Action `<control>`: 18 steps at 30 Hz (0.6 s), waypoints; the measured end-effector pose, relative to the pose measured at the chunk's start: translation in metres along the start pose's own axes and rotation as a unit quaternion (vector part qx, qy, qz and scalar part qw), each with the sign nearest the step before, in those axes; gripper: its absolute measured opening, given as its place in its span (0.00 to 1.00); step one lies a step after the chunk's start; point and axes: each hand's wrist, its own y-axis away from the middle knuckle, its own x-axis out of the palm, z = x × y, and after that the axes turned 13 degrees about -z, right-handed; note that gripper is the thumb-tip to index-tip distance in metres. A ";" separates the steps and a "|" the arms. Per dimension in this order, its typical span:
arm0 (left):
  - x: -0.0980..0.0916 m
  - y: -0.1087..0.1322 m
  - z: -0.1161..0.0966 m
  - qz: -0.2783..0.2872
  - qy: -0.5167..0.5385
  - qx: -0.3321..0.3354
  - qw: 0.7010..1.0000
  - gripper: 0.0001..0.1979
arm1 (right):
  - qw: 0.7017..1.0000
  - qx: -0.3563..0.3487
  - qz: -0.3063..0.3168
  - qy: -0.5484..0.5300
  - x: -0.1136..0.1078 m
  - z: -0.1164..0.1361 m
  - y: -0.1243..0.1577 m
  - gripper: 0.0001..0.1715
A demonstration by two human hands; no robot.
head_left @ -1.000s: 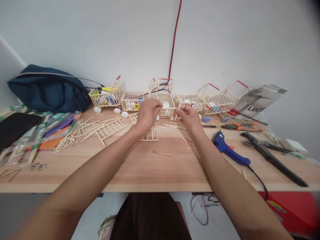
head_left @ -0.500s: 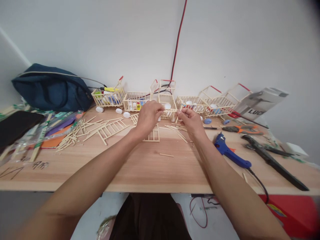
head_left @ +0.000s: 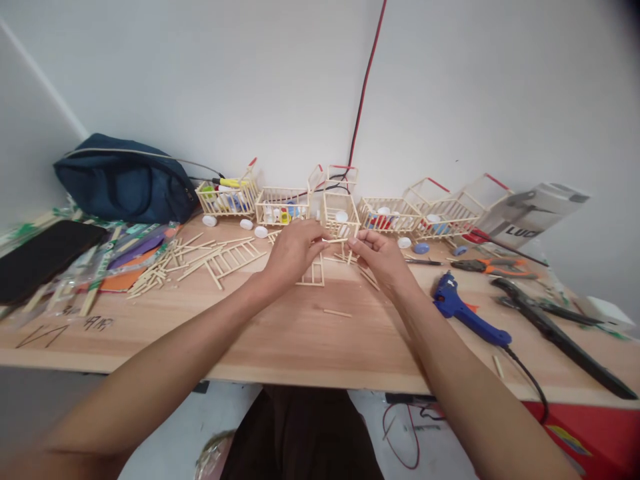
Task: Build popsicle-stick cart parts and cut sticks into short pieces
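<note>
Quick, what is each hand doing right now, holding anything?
Left hand: closed, fingers pinching one end of a thin wooden stick.
Right hand: closed, pinching the other end of the same stick.

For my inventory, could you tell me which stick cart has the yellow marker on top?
The leftmost cart, beside the blue bag; only its top bears the marker.

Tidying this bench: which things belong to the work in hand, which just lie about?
In hand: left hand, right hand, thin stick pinched between them, stick frame beneath.
Lying about: glue gun, pliers, blue bag, stick carts.
</note>
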 end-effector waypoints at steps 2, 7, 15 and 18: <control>-0.004 0.003 -0.004 0.002 0.002 0.002 1.000 0.03 | 1.000 0.011 0.015 -0.008 0.003 0.001 0.003 0.21; -0.019 0.009 -0.010 0.004 0.038 -0.074 0.997 0.05 | 0.999 0.001 0.021 0.027 -0.001 0.008 0.004 0.21; -0.030 0.022 -0.004 0.037 0.204 -0.301 0.931 0.05 | 0.907 -0.133 0.111 0.385 -0.010 -0.008 0.006 0.15; -0.031 0.022 -0.005 0.036 0.261 -0.359 0.895 0.08 | 0.866 -0.180 0.117 0.452 -0.003 -0.012 0.010 0.11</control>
